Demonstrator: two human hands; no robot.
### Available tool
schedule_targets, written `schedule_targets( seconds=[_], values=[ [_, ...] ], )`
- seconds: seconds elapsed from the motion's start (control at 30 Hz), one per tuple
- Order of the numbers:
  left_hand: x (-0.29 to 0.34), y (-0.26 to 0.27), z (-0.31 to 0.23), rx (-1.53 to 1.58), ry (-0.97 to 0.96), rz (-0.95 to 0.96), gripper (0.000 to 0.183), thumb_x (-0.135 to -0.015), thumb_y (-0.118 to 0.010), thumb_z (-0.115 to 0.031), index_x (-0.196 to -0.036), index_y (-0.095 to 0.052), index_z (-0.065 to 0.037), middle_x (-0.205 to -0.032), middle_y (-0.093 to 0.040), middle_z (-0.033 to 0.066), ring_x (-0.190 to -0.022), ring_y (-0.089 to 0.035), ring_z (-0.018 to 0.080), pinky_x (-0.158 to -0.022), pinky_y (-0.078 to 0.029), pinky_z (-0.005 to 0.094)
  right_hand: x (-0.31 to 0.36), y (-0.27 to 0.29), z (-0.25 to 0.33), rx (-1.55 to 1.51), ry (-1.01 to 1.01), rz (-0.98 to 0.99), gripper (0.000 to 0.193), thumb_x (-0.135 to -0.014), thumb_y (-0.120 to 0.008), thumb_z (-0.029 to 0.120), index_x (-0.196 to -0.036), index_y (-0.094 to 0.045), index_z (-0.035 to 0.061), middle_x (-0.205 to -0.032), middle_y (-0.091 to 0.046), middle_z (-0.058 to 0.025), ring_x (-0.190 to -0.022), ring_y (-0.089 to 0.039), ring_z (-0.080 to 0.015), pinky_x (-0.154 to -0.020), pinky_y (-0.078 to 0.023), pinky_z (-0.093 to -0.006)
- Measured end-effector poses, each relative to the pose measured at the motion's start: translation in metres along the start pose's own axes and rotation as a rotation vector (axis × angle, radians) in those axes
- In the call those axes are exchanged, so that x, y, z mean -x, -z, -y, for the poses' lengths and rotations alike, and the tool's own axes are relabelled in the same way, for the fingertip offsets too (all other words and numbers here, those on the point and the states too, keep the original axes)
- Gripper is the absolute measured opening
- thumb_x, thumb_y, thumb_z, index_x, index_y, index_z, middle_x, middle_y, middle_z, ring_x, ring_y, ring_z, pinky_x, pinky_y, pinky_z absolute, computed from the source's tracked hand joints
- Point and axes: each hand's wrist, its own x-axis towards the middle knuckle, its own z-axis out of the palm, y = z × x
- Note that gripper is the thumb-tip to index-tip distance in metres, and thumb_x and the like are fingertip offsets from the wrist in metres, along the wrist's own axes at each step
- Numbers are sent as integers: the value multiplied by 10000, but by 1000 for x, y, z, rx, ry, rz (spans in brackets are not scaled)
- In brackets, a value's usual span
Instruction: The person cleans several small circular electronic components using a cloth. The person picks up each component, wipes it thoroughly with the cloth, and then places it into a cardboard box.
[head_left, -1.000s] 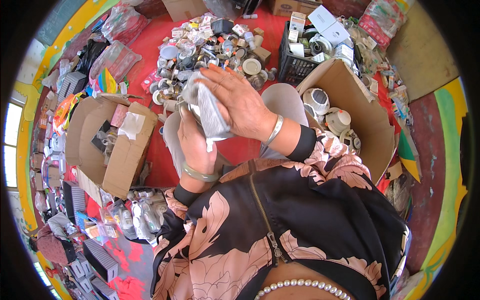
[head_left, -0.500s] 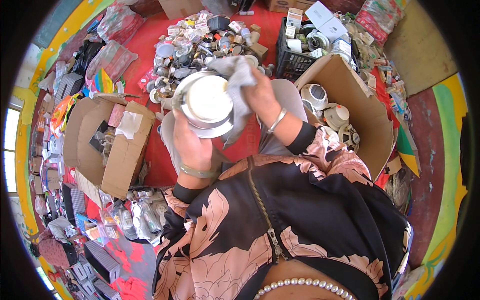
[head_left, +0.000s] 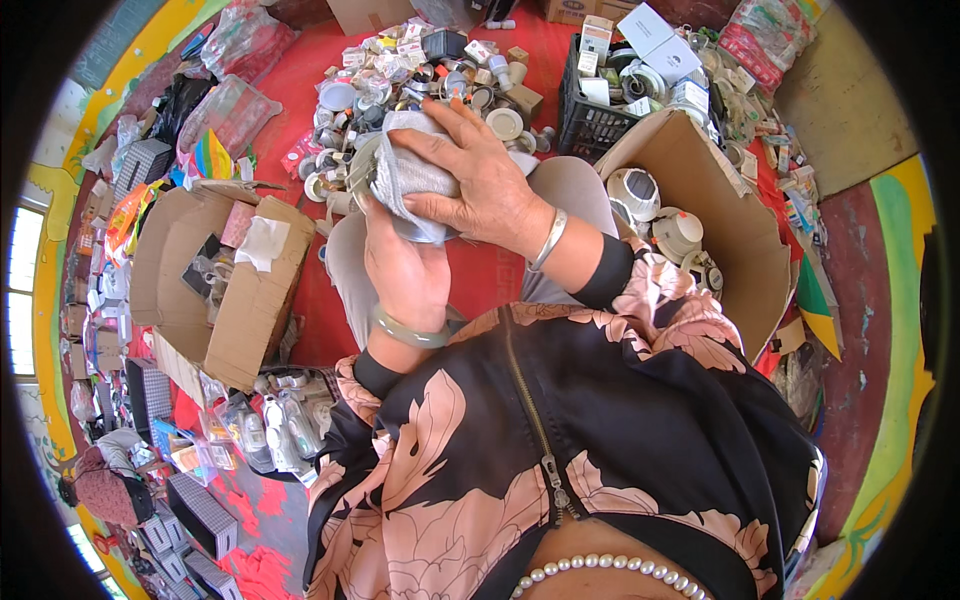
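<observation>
While the left hand grips the round fixture from below, its fingers largely hidden, the right hand clasps the grey cloth against the fixture with fingers spread. The fixture is located above the lap, mostly covered by the cloth. Beyond it lies a pile of fittings; to the right, an open cardboard box contains white round units.

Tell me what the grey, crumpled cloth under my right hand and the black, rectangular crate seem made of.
The grey, crumpled cloth seems a soft, matt textile, shown by its loose folds; the fibre is unclear. The black, rectangular crate is probably moulded plastic, rather dull, judging by its openwork wall.
</observation>
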Motion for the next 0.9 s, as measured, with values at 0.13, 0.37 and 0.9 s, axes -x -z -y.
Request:
schedule_targets(
  seconds=[0.13,0.37,0.9],
  values=[
    [10,-10,-12,184,117,178,613,-902,-372,-508,-1298,-359,-40,-1317,-421,98,-1186,-435,252,-993,-357,425,-2,8,-16,-323,-183,-27,489,-711,-648,307,-1165,-566,144,-1205,-480,-229,-1102,-486,-353,-945,-390,-387],
    [-24,5,-39,230,627,277,582,-917,-363,-457,-1241,-382,26,-1190,-512,168,-1085,-521,298,-914,-438,477,-10,45,-32,-410,190,204,413,-693,-656,260,-1076,-628,108,-1142,-562,-166,-1058,-524,-329,-916,-402,-398],
    [-29,22,-32,273,88,-9,387,-957,-317,-261,-1249,-426,-32,-1264,-486,110,-1155,-469,264,-978,-370,468,6,59,-36,-1204,-1035,-419,291,-890,-502,264,-1068,-570,43,-977,-620,-45,-860,-601,-188,-697,-507,-306]
  ],
)
